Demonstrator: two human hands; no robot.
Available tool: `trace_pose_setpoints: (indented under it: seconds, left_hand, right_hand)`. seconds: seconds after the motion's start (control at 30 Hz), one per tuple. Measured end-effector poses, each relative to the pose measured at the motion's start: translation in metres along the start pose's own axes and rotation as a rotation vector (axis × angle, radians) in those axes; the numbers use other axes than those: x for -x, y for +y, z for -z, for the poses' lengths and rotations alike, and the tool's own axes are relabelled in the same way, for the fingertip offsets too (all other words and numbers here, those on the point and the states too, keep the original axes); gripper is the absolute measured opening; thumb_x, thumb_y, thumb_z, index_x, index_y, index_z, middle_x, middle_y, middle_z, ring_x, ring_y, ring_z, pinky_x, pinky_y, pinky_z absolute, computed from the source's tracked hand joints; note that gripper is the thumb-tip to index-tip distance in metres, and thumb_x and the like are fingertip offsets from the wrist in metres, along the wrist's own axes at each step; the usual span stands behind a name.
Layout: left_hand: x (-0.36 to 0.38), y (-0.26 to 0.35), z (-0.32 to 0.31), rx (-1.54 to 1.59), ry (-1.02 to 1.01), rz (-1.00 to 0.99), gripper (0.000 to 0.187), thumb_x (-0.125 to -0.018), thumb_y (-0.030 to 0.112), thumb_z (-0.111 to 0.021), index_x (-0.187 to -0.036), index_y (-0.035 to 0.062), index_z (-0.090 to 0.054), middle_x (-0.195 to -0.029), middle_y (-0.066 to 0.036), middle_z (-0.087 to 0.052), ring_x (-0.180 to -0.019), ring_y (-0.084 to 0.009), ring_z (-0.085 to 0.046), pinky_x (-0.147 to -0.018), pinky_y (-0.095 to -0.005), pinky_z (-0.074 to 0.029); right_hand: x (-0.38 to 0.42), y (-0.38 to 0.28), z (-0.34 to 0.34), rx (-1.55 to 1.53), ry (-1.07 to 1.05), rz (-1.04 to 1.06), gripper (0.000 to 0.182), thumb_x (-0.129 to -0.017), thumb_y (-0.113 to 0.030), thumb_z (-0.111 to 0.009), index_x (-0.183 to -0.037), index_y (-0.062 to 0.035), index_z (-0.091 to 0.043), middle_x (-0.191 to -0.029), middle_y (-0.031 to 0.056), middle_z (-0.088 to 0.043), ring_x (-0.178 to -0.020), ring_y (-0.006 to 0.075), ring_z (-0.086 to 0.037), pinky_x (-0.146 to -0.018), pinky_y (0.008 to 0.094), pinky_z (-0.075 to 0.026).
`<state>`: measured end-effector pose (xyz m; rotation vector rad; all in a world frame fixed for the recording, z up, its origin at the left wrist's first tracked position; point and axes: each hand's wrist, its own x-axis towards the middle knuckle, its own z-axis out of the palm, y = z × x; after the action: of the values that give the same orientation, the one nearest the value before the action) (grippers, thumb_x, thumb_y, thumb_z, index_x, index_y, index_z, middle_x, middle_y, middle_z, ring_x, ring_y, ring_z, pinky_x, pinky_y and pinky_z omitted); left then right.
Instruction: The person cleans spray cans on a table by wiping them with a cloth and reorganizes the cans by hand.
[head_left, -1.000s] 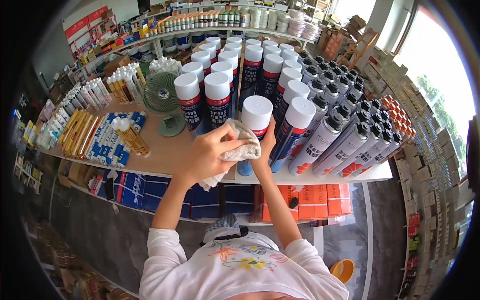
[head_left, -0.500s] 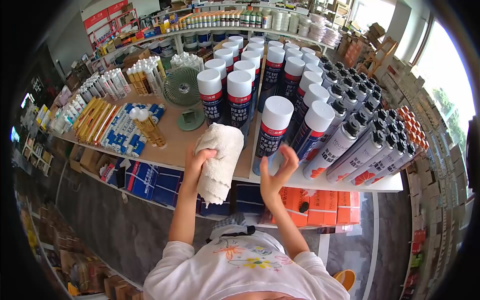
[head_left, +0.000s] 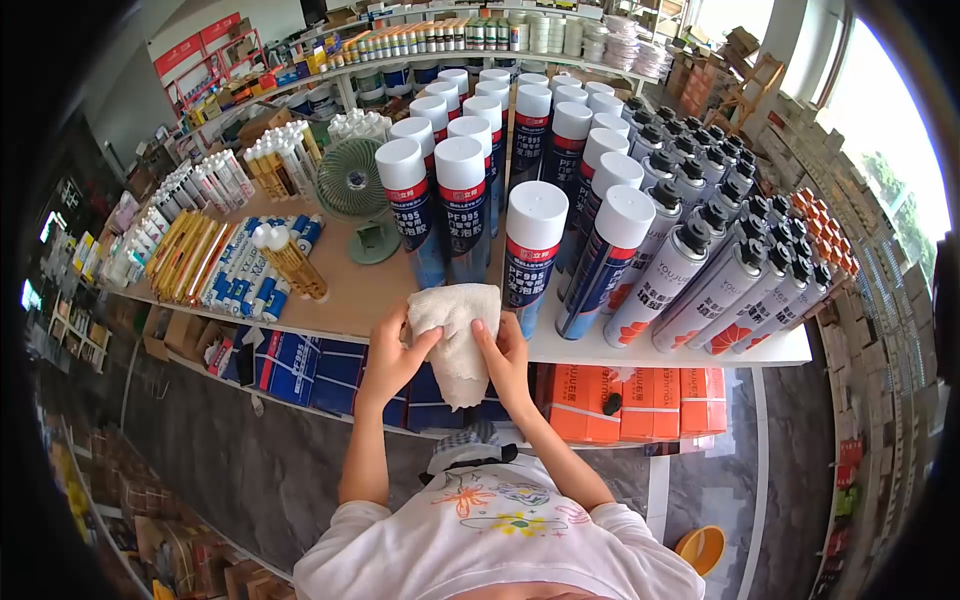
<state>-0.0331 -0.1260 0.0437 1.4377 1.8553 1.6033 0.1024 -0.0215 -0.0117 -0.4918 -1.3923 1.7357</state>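
Note:
A folded cream towel (head_left: 456, 335) is held up at the front edge of the table, gripped from both sides. My left hand (head_left: 396, 350) has its thumb on the front of the cloth, the fingers hidden behind. From the other side my right hand (head_left: 505, 358) presses its thumb on the towel, fingers behind it. Just beyond my right hand stands a white-capped foam can (head_left: 531, 260) with a dark blue and red label. Two more white-capped cans (head_left: 462, 215) stand upright behind the towel.
Silver cans with black nozzles (head_left: 680, 275) stand in rows at right. A green fan (head_left: 352, 180) and sealant tubes (head_left: 245, 265) occupy the left side. Beneath the table are orange boxes (head_left: 585, 405) and blue boxes (head_left: 325, 375). A yellow bucket (head_left: 700, 549) sits on the floor.
My right hand, earlier empty and spread near the front foam can, has moved left and taken hold of the towel. The towel has come lower, now between both hands.

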Motion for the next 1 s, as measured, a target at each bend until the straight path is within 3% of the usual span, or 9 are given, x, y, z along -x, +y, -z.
trace_pose_setpoints:
  seconds: [0.17,0.27,0.3,0.43,0.53,0.67,0.7,0.83,1.0]
  left_hand:
    - [0.012,0.014,-0.007,-0.012,0.159,-0.074,0.033,-0.083,0.007,-0.065,-0.113,-0.0046,-0.056,-0.097,-0.014,-0.067,-0.086,-0.0192,-0.066,-0.077,-0.0313,-0.051]
    - [0.018,0.018,-0.001,0.0,0.167,-0.017,0.035,-0.082,0.006,-0.063,-0.115,-0.005,-0.055,-0.098,-0.012,-0.067,-0.088,-0.0175,-0.064,-0.078,-0.0299,-0.05]
    - [0.022,0.011,0.003,0.147,0.16,0.056,0.036,-0.082,0.007,-0.062,-0.116,-0.0046,-0.055,-0.1,-0.011,-0.066,-0.09,-0.0166,-0.063,-0.08,-0.0292,-0.049]
    - [0.028,0.01,0.012,0.596,0.191,0.292,0.04,-0.082,0.01,-0.059,-0.119,-0.0037,-0.055,-0.108,-0.009,-0.064,-0.097,-0.0163,-0.061,-0.086,-0.0287,-0.047]
    - [0.024,0.009,0.013,0.697,0.206,0.367,0.04,-0.083,0.012,-0.059,-0.12,-0.0038,-0.055,-0.109,-0.009,-0.064,-0.099,-0.0166,-0.061,-0.086,-0.0287,-0.047]
    - [0.022,-0.01,0.014,0.633,0.128,0.448,0.04,-0.086,0.012,-0.058,-0.122,-0.0038,-0.054,-0.109,-0.009,-0.063,-0.099,-0.0147,-0.061,-0.085,-0.0275,-0.048]
    - [0.025,-0.019,0.015,0.617,0.126,0.461,0.044,-0.087,0.013,-0.06,-0.127,-0.0031,-0.051,-0.115,-0.01,-0.062,-0.106,-0.0157,-0.059,-0.09,-0.0286,-0.046]
    - [0.036,-0.033,0.012,0.433,0.042,0.46,0.057,-0.089,0.015,-0.063,-0.139,-0.0007,-0.041,-0.131,-0.009,-0.054,-0.123,-0.0173,-0.049,-0.102,-0.0298,-0.039]
    - [0.04,-0.033,0.01,0.332,-0.027,0.435,0.06,-0.086,0.013,-0.067,-0.138,-0.0016,-0.042,-0.128,-0.009,-0.056,-0.118,-0.0175,-0.054,-0.1,-0.0304,-0.042]
  right_hand:
    - [0.002,0.012,0.002,0.101,-0.056,-0.063,0.033,-0.096,-0.025,-0.063,-0.114,0.0003,-0.052,-0.096,0.0068,-0.065,-0.084,0.0084,-0.059,-0.069,0.0215,-0.047]
    - [0.003,0.011,0.005,-0.013,-0.21,-0.129,0.033,-0.1,-0.029,-0.055,-0.117,-0.0006,-0.05,-0.11,0.0099,-0.061,-0.101,0.0101,-0.054,-0.087,0.0252,-0.043]
    - [-0.001,0.043,0.017,-0.09,-0.274,-0.214,0.048,-0.101,-0.043,-0.047,-0.126,-0.0013,-0.047,-0.128,0.0118,-0.054,-0.117,0.0151,-0.049,-0.1,0.0311,-0.037]
    - [0.004,0.037,0.016,-0.418,-0.339,-0.432,0.079,-0.096,-0.063,-0.036,-0.148,-0.0033,-0.027,-0.151,0.0127,-0.034,-0.139,0.0269,-0.033,-0.114,0.0421,-0.026]
    - [0.017,0.018,0.017,-0.455,-0.331,-0.574,0.088,-0.093,-0.069,-0.035,-0.151,-0.0042,-0.021,-0.156,0.0136,-0.027,-0.143,0.0271,-0.026,-0.116,0.0449,-0.024]
    - [0.019,0.039,0.025,-0.613,-0.403,-0.446,0.079,-0.095,-0.058,-0.049,-0.149,-0.0043,-0.027,-0.151,0.012,-0.035,-0.138,0.0262,-0.036,-0.112,0.0441,-0.032]
    - [0.018,0.036,0.023,-0.451,-0.276,-0.418,0.068,-0.093,-0.041,-0.063,-0.142,-0.0017,-0.038,-0.137,0.0124,-0.051,-0.124,0.0224,-0.052,-0.102,0.0384,-0.044]
    - [0.012,0.012,0.016,-0.263,-0.089,-0.362,0.047,-0.09,-0.028,-0.071,-0.122,0.0038,-0.056,-0.107,0.0104,-0.067,-0.092,0.0131,-0.065,-0.077,0.0273,-0.053]
    - [0.009,0.003,0.024,-0.099,-0.06,-0.388,0.043,-0.09,-0.028,-0.07,-0.117,0.0037,-0.058,-0.1,0.0095,-0.068,-0.084,0.0129,-0.065,-0.071,0.0262,-0.052]
